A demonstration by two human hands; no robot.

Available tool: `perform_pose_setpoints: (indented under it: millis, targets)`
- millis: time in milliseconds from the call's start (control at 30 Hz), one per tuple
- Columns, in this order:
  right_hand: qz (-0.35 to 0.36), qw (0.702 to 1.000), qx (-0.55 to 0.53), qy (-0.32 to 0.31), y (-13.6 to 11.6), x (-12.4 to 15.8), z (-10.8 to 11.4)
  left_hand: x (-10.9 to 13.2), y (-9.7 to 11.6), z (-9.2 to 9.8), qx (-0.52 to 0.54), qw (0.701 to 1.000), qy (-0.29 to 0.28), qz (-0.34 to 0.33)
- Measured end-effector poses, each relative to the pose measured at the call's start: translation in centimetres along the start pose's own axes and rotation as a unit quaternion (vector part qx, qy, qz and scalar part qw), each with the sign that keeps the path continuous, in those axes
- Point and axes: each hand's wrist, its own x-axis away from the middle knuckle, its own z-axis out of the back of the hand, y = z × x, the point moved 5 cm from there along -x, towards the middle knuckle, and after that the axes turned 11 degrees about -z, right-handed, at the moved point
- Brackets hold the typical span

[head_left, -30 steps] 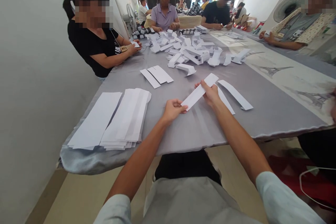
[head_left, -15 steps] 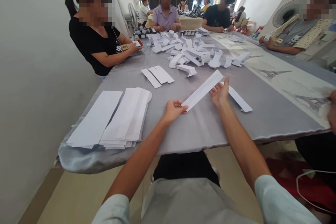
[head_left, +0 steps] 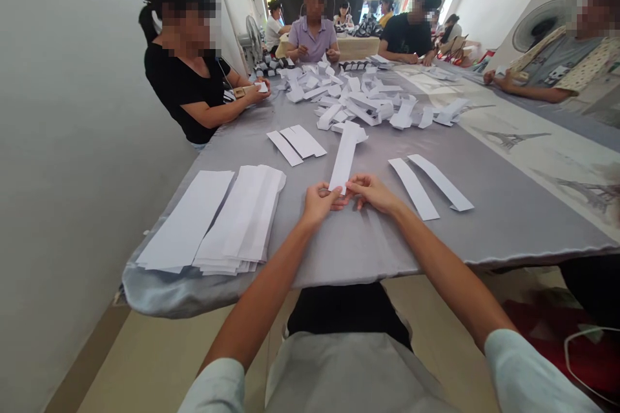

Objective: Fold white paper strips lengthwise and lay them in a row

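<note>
A white paper strip (head_left: 345, 158) points away from me, raised over the grey tablecloth. My left hand (head_left: 320, 202) pinches the left corner of its near end. At the right corner of that same end, the fingers of my right hand (head_left: 371, 193) are closed on the paper. Two more strips lie to the right, a flat-looking paper strip (head_left: 414, 188) and a paper strip with a bent end (head_left: 442, 182). Left of my hands rest a stack of white paper sheets (head_left: 186, 219) and a second, layered stack (head_left: 245, 216).
Several short paper pieces (head_left: 298, 145) lie beyond the stacks. A heap of folded white paper (head_left: 358, 100) covers the table's far middle. Co-workers sit around the table, including a person in black (head_left: 186, 80) at the left. The table's near edge (head_left: 334, 282) runs just before my lap.
My right hand has moved left to the strip's near end and closed on it. The strip has swung to point straighter ahead. Another strip now lies on the table at the right.
</note>
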Motion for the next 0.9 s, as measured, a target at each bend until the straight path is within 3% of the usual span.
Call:
perform_pose_setpoints:
  millis: [233, 433, 533, 633, 767, 900]
  targets:
    - [-0.025, 0.996, -0.037, 0.072, 0.4, 0.3, 1.1, 0.1, 0.1, -0.6, -0.045, 0.997, -0.063, 0.000]
    - [-0.046, 0.990, 0.058, 0.118, 1.2, 3.4, 2.5, -0.1, 0.3, -0.2, -0.075, 0.997, -0.010, -0.010]
    - [-0.034, 0.977, 0.106, 0.180, 1.5, 5.8, 4.2, -0.2, 0.5, 0.1, -0.104, 0.994, -0.006, -0.033]
    - [0.006, 0.950, 0.209, 0.233, 1.1, 8.1, 5.8, -0.2, 0.7, 0.1, -0.176, 0.980, -0.020, -0.087]
    - [0.003, 0.895, 0.358, 0.266, 0.8, 10.2, 7.5, 0.1, 1.3, -0.4, -0.307, 0.931, -0.074, -0.186]
    - [0.008, 0.823, 0.468, 0.321, 0.5, 11.7, 8.7, 0.6, 2.0, -0.9, -0.380, 0.896, -0.106, -0.204]
